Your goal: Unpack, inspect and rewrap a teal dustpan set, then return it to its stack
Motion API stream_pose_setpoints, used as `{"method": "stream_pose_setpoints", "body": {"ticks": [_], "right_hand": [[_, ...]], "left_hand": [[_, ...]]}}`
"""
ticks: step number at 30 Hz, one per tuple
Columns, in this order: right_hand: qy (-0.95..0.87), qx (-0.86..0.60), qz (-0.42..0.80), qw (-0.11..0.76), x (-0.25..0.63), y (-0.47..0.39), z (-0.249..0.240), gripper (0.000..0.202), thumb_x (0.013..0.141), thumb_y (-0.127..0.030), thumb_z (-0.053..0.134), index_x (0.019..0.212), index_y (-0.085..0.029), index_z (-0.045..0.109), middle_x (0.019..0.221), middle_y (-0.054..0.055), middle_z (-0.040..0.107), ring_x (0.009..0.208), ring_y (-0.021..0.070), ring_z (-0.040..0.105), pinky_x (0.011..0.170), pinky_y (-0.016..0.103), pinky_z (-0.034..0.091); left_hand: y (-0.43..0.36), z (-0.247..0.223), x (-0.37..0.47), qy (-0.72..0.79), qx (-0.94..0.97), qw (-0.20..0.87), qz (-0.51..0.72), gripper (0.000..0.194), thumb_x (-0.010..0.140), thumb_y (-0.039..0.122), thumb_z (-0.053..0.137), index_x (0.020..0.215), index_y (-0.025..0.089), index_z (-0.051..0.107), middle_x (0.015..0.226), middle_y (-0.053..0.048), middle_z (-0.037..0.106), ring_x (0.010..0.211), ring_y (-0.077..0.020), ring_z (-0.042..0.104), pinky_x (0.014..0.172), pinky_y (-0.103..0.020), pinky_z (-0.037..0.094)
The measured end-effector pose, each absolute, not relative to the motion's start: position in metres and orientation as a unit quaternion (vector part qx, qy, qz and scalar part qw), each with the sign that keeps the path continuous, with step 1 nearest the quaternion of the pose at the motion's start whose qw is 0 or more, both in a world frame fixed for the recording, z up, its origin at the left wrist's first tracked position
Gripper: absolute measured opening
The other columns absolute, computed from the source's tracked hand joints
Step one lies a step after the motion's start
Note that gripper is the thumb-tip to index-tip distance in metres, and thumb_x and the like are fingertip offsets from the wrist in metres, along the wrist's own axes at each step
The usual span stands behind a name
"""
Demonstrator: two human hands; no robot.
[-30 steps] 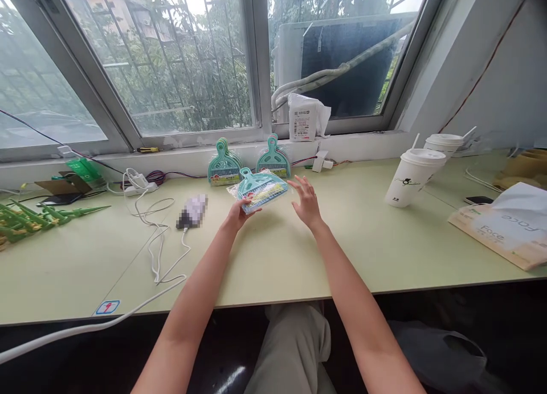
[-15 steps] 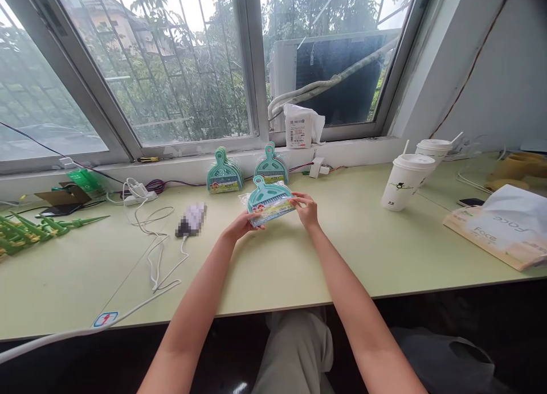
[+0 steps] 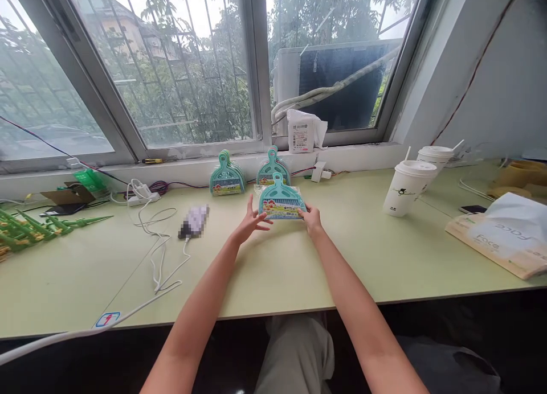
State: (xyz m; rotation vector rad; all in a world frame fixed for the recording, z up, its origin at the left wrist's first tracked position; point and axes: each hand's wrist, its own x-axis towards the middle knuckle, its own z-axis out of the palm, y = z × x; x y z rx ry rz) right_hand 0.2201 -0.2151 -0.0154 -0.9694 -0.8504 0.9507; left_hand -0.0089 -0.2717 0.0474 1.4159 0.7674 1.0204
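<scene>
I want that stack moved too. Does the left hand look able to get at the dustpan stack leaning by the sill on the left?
Probably yes: the left hand is open, and bare desk lies between it and the stack.

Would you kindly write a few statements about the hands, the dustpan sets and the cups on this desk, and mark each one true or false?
1. The right hand grips the packaged dustpan set at its lower right corner. True.
2. The left hand is closed tight around the pack. False: its fingers are spread open beside the pack's left edge.
3. Two more teal sets lean against the sill behind the held one. True.
4. The two paper cups stand left of the hands. False: they stand to the right.
5. A white cable lies on the desk left of the hands. True.
</scene>
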Motion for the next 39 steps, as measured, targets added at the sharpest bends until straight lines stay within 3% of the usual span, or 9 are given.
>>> {"method": "stream_pose_setpoints", "body": {"ticks": [3, 5, 7, 11, 14, 18, 21, 25, 39], "right_hand": [[-0.308, -0.445, 0.455, 0.707, 0.223, -0.217, -0.011, 0.030, 0.055, -0.011, 0.067, 0.085, -0.017, 0.068, 0.073, -0.003, 0.069, 0.069, 0.0131, 0.063, 0.078, 0.032, 0.052], [-0.296, -0.440, 0.470, 0.706, 0.224, -0.219, -0.008, 0.033, 0.052, -0.011, 0.068, 0.085, -0.018, 0.067, 0.074, -0.003, 0.069, 0.070, 0.0139, 0.062, 0.076, 0.033, 0.052], [-0.305, -0.437, 0.478, 0.698, 0.224, -0.220, -0.006, 0.036, 0.050, -0.013, 0.071, 0.085, -0.018, 0.065, 0.075, -0.003, 0.068, 0.071, 0.0148, 0.062, 0.074, 0.034, 0.052], [-0.357, -0.417, 0.472, 0.690, 0.217, -0.220, -0.004, 0.043, 0.047, -0.021, 0.075, 0.087, -0.019, 0.059, 0.085, 0.000, 0.066, 0.079, 0.0160, 0.061, 0.075, 0.033, 0.052], [-0.402, -0.410, 0.449, 0.684, 0.209, -0.221, -0.005, 0.045, 0.047, -0.026, 0.076, 0.086, -0.020, 0.054, 0.092, 0.002, 0.064, 0.081, 0.0159, 0.060, 0.071, 0.031, 0.051], [-0.461, -0.429, 0.398, 0.667, 0.201, -0.225, -0.007, 0.041, 0.053, -0.030, 0.073, 0.084, -0.022, 0.048, 0.096, 0.002, 0.060, 0.070, 0.0133, 0.058, 0.064, 0.029, 0.050], [-0.511, -0.456, 0.322, 0.654, 0.199, -0.228, -0.010, 0.032, 0.062, -0.028, 0.064, 0.087, -0.023, 0.046, 0.095, 0.003, 0.059, 0.074, 0.0151, 0.057, 0.063, 0.029, 0.048], [-0.564, -0.495, 0.187, 0.634, 0.200, -0.221, -0.013, 0.023, 0.067, -0.018, 0.054, 0.089, -0.021, 0.050, 0.097, 0.006, 0.057, 0.083, 0.0175, 0.054, 0.071, 0.031, 0.047], [-0.600, -0.557, 0.014, 0.574, 0.187, -0.113, -0.015, 0.041, 0.072, -0.001, 0.038, 0.107, -0.017, 0.052, 0.107, 0.011, 0.053, 0.090, 0.0197, 0.057, 0.078, 0.032, 0.047]], "left_hand": [[-0.272, 0.046, -0.005, 0.308, 0.674, 0.513, 0.433, 0.085, 0.064, 0.030, 0.079, 0.138, 0.035, 0.039, 0.139, -0.011, 0.043, 0.105, -0.0225, 0.060, 0.083, -0.037, 0.055], [-0.266, 0.040, -0.004, 0.324, 0.702, 0.456, 0.441, 0.063, 0.060, 0.030, 0.081, 0.119, 0.027, 0.060, 0.131, -0.010, 0.049, 0.102, -0.0223, 0.060, 0.081, -0.036, 0.055], [-0.259, 0.033, -0.002, 0.365, 0.694, 0.401, 0.473, 0.039, 0.063, 0.036, 0.077, 0.098, 0.020, 0.069, 0.113, -0.009, 0.056, 0.090, -0.0197, 0.061, 0.074, -0.035, 0.057], [-0.252, 0.028, -0.002, 0.425, 0.621, 0.338, 0.565, 0.025, 0.072, 0.041, 0.069, 0.077, 0.016, 0.067, 0.097, -0.006, 0.057, 0.079, -0.0157, 0.060, 0.068, -0.031, 0.055], [-0.254, 0.032, -0.004, 0.448, 0.568, 0.300, 0.622, 0.028, 0.073, 0.037, 0.070, 0.095, 0.021, 0.059, 0.102, -0.004, 0.058, 0.074, -0.0127, 0.059, 0.068, -0.027, 0.050], [-0.256, 0.034, -0.009, 0.499, 0.560, 0.249, 0.613, 0.057, 0.076, 0.034, 0.067, 0.124, 0.030, 0.036, 0.103, -0.002, 0.060, 0.066, -0.0113, 0.059, 0.067, -0.025, 0.046], [-0.251, 0.028, -0.016, 0.552, 0.587, 0.191, 0.560, 0.043, 0.079, 0.033, 0.063, 0.119, 0.029, 0.048, 0.100, -0.003, 0.064, 0.075, -0.0173, 0.062, 0.075, -0.029, 0.043], [-0.234, 0.014, -0.024, 0.589, 0.622, 0.164, 0.490, 0.013, 0.077, 0.032, 0.064, 0.087, 0.024, 0.064, 0.090, -0.006, 0.068, 0.080, -0.0231, 0.062, 0.078, -0.032, 0.041], [-0.119, 0.004, -0.019, 0.584, 0.644, 0.119, 0.480, 0.012, 0.078, 0.020, 0.063, 0.089, 0.017, 0.066, 0.087, -0.006, 0.068, 0.071, -0.0156, 0.062, 0.070, -0.026, 0.045]]}}
